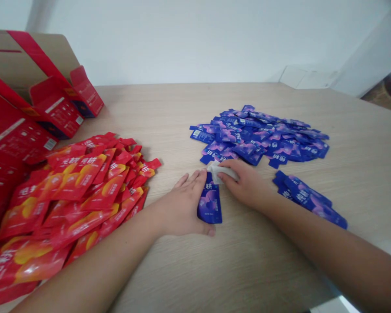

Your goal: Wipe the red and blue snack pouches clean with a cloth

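Blue foil sachet lies at lower centre of the frame on the tabletop, apparently steadied by the open left hand, spread flat across its edge. The right hand pinches a crumpled white wipe, tissue or cloth unclear, which hides the sachet's upper end. Blue sachets heap above; red sachets heap left.

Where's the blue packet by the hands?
In the head view, the blue packet lies on the wooden table, partly under the left hand, near the right hand, below the big blue pile.
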Motion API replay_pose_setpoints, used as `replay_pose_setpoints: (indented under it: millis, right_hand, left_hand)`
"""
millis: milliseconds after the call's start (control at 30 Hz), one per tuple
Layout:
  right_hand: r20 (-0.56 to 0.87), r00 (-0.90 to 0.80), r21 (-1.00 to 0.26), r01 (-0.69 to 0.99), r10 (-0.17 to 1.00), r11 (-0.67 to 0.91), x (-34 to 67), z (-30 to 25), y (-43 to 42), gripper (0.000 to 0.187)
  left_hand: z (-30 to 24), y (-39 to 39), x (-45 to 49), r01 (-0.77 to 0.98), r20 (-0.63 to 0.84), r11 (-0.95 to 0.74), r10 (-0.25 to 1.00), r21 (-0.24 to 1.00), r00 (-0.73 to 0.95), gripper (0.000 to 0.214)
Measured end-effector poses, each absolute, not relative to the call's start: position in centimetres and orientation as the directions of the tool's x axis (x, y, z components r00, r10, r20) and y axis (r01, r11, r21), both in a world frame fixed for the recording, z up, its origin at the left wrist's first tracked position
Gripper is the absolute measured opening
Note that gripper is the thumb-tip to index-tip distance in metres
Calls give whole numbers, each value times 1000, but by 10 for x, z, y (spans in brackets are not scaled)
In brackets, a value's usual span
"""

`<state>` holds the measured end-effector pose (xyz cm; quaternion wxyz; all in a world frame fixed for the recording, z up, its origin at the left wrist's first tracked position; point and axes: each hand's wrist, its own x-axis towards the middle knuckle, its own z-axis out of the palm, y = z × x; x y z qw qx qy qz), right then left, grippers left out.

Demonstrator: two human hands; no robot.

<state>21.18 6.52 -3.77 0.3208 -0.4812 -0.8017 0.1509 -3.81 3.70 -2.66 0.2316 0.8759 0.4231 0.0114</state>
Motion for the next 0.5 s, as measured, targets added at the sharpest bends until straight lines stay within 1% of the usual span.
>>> replay_pose_setpoints:
  millis: [33, 67, 100, 167, 233, 267, 367, 500]
  right_hand:
    - [360, -334, -609, 623, 871, 491, 212, -34, 60, 24]
    - [338, -378, -662, 556, 862, 503, 212, -30, 54, 23]
    - [306, -456, -704, 483, 836, 521, 212, -25, 49, 22]
    - [229, -644, -739, 373, 730, 561, 209, -18, 39, 18]
    - [170, -751, -709, 357, 638, 608, 205, -13, 33, 15]
    - [156, -769, -678, 374, 620, 633, 203, -12, 32, 14]
    - [154, -762, -589, 440, 629, 677, 198, -15, 33, 13]
    - [175, -728, -499, 515, 662, 697, 198, -20, 40, 14]
  left_hand:
    - [-27, 38, -38, 741, -141, -511, 775, 435, 617, 156]
    - [-27, 39, -38, 740, -100, -490, 800, 461, 592, 155]
    - [-29, 39, -38, 727, -60, -482, 813, 489, 579, 154]
    - [-30, 39, -37, 676, 5, -515, 797, 527, 604, 150]
    - [-31, 39, -35, 628, 33, -568, 755, 532, 654, 148]
    - [-30, 38, -34, 622, 33, -579, 745, 527, 666, 147]
    - [-25, 36, -32, 663, -4, -549, 769, 509, 639, 145]
    - [-20, 35, -30, 724, -55, -494, 807, 482, 587, 144]
